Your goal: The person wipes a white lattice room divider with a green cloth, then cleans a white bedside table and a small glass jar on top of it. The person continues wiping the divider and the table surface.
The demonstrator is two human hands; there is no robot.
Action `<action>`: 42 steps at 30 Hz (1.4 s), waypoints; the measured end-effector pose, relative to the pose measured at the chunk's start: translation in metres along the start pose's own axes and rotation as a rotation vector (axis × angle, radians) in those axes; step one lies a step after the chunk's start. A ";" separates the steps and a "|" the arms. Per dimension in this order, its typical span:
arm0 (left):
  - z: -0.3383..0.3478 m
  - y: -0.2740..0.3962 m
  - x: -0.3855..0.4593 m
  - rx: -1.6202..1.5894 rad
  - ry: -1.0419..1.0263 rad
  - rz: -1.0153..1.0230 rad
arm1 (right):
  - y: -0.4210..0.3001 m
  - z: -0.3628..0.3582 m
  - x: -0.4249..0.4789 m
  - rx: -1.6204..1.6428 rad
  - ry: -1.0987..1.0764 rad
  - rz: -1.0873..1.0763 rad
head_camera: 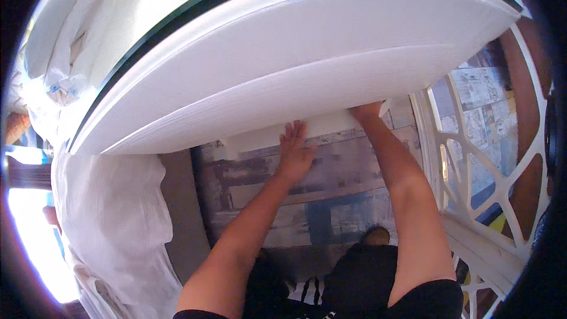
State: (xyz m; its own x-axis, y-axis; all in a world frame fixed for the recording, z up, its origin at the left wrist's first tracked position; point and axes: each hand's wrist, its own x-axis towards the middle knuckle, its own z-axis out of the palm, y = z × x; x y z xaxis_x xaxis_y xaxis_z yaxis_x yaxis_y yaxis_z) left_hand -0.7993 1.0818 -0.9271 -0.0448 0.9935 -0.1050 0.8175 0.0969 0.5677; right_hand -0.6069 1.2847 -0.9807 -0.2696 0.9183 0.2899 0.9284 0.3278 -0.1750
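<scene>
My left hand reaches down with its palm lowered and fingers slightly apart. Its fingertips touch a flat white piece low in front of me, just above the wood-plank-patterned floor. To the right, my right hand is at the far end of this piece. The lower edge of a white wood-grain furniture front hides its fingers, so its grip cannot be seen. That front overhangs both hands and is topped by a dark green glass-like edge.
White draped sheeting hangs at the left, beside a grey-brown panel. A white openwork lattice panel stands close to my right arm. One of my shoes shows below. More crumpled white material lies at the upper left.
</scene>
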 end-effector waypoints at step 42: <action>-0.083 -0.116 -0.062 0.148 0.627 -0.387 | -0.327 0.045 -0.105 1.022 -0.532 -0.911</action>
State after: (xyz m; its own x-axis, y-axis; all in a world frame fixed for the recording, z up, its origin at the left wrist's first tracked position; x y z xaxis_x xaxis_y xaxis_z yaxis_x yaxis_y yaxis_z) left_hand -0.9395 1.0139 -0.9189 -0.6270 0.7428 0.2347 0.7436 0.4809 0.4645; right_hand -0.8934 1.0917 -0.9964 -0.9206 0.2105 0.3290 -0.1300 0.6292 -0.7663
